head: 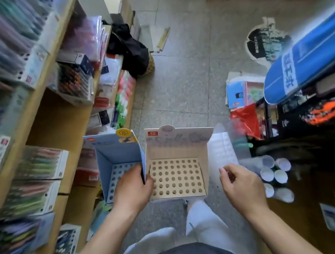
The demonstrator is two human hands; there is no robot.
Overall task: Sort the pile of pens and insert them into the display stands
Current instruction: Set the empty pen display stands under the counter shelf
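Observation:
Two empty cardboard display stands hang side by side above the floor. The blue stand [114,156] is on the left and the white stand [177,177], with a tan grid of round holes, is on the right. My left hand [132,188] grips both where their side walls meet, thumb inside the white one. My right hand [240,185] hovers just right of the white stand, fingers loosely curled, holding nothing. No hole in either stand has a pen in it. Packed pens [33,171] lie blurred on the shelves at left.
Wooden shelves [53,120] full of stationery boxes run along the left. A dark table at right carries small capped tubs [274,172] and a clear plastic bag [226,149]. A blue skateboard [302,63] leans at upper right. Grey tiled floor [185,78] lies ahead.

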